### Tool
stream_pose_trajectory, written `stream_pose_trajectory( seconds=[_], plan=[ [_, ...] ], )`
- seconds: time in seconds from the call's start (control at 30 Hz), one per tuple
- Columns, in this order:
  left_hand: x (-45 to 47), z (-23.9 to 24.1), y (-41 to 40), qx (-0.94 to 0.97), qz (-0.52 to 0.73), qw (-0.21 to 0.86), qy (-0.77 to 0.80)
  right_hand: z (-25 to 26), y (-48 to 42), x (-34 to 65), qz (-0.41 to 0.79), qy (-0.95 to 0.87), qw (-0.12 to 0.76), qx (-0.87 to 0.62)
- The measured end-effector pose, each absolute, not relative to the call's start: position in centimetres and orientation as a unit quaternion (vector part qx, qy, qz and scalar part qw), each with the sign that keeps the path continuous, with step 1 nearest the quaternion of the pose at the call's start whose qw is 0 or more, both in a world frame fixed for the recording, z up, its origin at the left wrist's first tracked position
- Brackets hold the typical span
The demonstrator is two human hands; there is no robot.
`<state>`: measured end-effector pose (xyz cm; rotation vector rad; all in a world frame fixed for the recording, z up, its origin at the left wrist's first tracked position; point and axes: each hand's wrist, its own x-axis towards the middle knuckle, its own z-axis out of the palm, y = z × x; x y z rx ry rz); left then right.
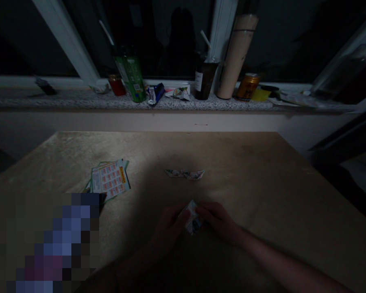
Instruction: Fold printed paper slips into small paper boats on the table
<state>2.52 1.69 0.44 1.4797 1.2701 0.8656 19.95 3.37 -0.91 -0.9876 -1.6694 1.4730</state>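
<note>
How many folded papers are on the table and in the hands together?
2: one folded paper between the left hand and right hand, one paper strip beyond them on the table. More may hide in the blurred lower left.

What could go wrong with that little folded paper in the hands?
The left hand and right hand both grip the small folded paper, so pulling unevenly might tear or skew it. The light there is dim, so a misaligned edge could be missed. The other folded piece lies loose just beyond and might get nudged.
</note>
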Motion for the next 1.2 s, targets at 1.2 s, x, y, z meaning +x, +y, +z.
stream_pose_trajectory(
  seconds=[1.2],
  plan=[
    [2.35,-0.14,1.95,0.583,0.341,0.467,0.571,-0.82,3.15,19.98,0.544,-0.674,0.316,-0.388]
  ],
)
